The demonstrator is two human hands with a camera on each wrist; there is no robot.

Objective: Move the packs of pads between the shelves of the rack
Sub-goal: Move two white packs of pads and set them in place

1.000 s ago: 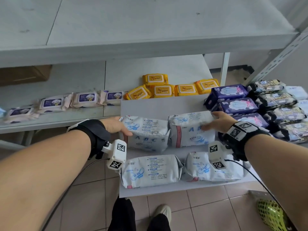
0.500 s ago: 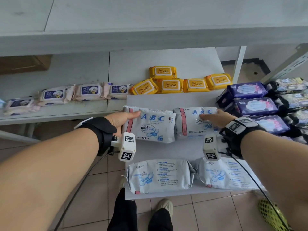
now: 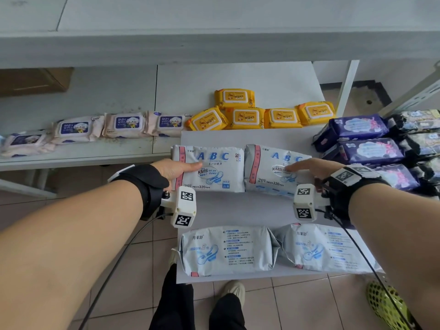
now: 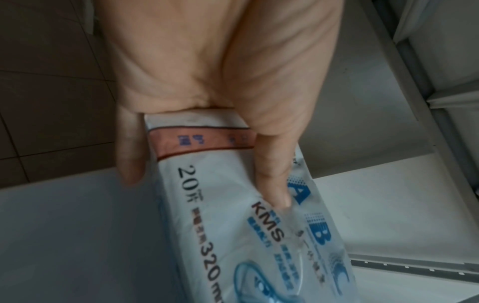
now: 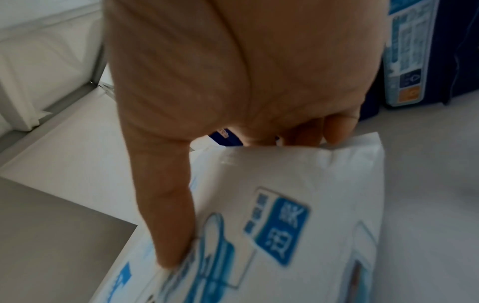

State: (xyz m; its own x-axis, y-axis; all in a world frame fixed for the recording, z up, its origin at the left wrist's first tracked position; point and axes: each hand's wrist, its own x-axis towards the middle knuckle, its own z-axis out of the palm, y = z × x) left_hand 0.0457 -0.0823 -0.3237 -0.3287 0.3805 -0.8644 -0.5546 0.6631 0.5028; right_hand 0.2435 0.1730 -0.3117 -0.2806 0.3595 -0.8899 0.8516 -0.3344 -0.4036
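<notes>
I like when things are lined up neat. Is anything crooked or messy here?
Mostly neat. One yellow wipes pack lies tilted beside its straight neighbours, and another sits alone behind the row. The two front white pad packs lie back side up, unlike the two ABC packs in the hands.

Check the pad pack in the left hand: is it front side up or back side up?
Front side up. The left-hand pack shows its ABC logo and "20 / 320mm" print, gripped at its pink-striped end by the left hand.
</notes>
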